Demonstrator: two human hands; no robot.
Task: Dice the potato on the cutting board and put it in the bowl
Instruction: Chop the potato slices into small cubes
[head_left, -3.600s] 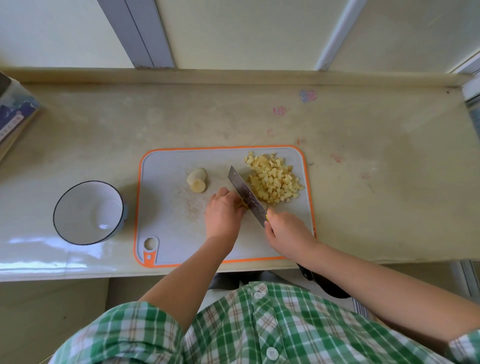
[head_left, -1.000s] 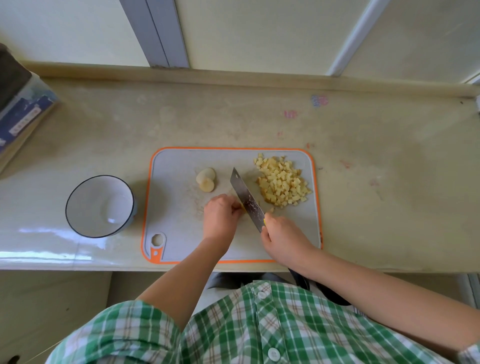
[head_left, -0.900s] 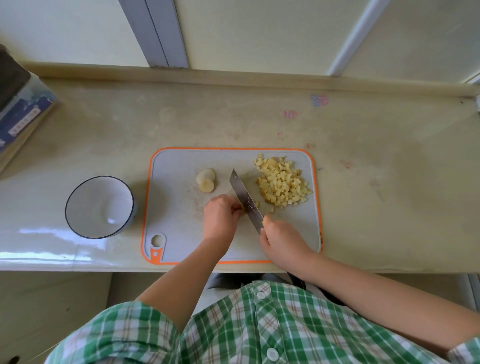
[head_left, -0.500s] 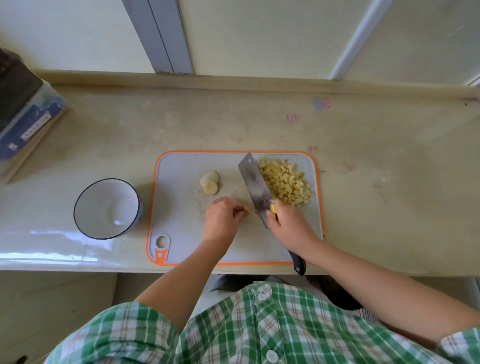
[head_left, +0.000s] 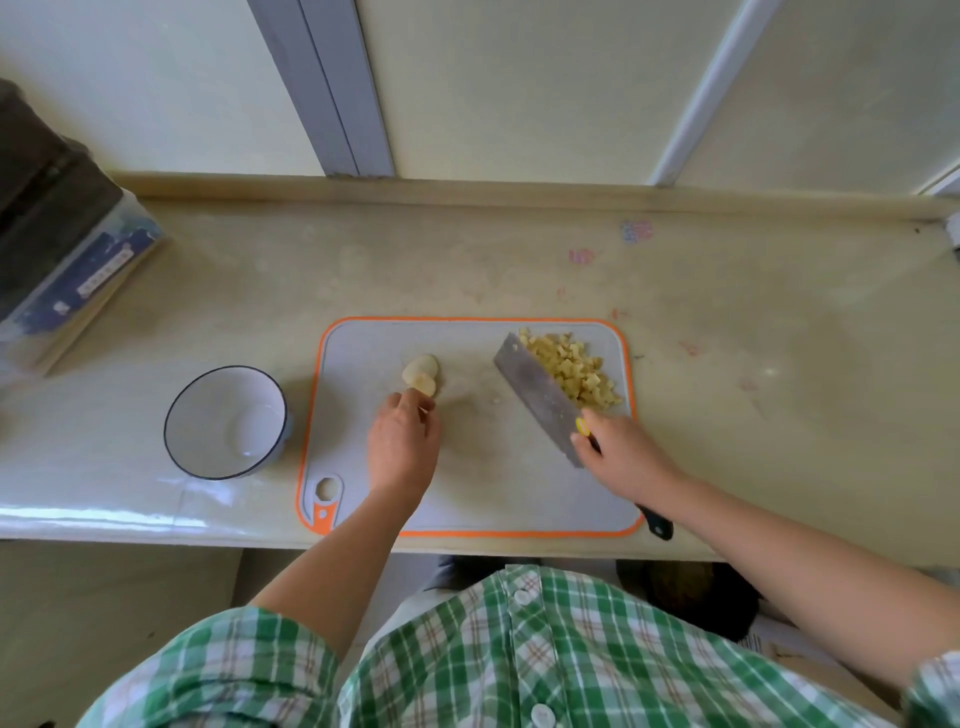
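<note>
Items as seen from beside the tabletop (head_left: 779, 415):

1. Cutting board (head_left: 483, 488): grey with an orange rim, lying flat at the near edge of the tabletop. The hanging hole is at its near-left corner.
2. Potato chunk (head_left: 422, 376): pale, peeled and not yet cut. It sits on the left-centre of the board.
3. Diced potato (head_left: 574, 371): a heap of small yellow cubes on the far-right corner of the board. A few stray bits lie just left of the blade.
4. Knife (head_left: 535, 400): a broad cleaver-type blade, tilted, with its flat side showing. It lies along the left flank of the heap and touches it. The dark handle end (head_left: 657, 525) pokes out past the board's near-right corner.
5. Right grip (head_left: 621, 457): closed around the knife handle at the heel of the blade, where a small yellow spot shows by the forefinger.
6. Left grip (head_left: 402, 447): on the board, knuckles up, with curled fingertips at the near end of the potato chunk. I cannot tell whether it actually pinches the chunk.
7. Bowl (head_left: 208, 405): white with a dark rim, upright on the tabletop just left of the board. There is no potato in it.
8. Box (head_left: 67, 249): a dark lid and blue label, at the far-left edge of the tabletop, well apart from the bowl.
9. Shirt (head_left: 519, 665): green-and-white check, in the foreground.
</note>
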